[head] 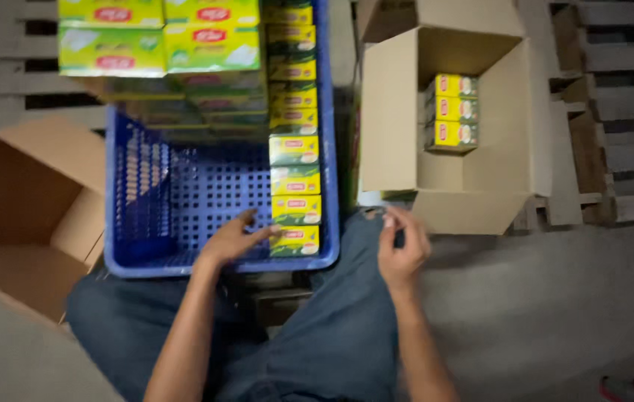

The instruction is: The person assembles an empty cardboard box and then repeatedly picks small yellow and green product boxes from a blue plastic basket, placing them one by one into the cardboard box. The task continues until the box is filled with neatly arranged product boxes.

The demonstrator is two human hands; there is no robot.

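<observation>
My left hand [233,240] reaches into the blue plastic crate [146,262], fingers spread and touching the nearest small green-and-yellow box [294,242] at the near end of a row of such boxes [293,119] along the crate's right wall. It grips nothing. My right hand [402,249] hovers over my right knee, just in front of the open cardboard box [391,112], fingers loosely curled and holding nothing that I can see. Three small yellow boxes [451,112] lie stacked inside that cardboard box.
Larger green-and-yellow packs [159,45] are stacked at the crate's far end. An empty open cardboard box [23,216] stands at the left. Wooden pallets [615,112] lie at the right and far left. My legs in jeans [332,335] fill the near middle.
</observation>
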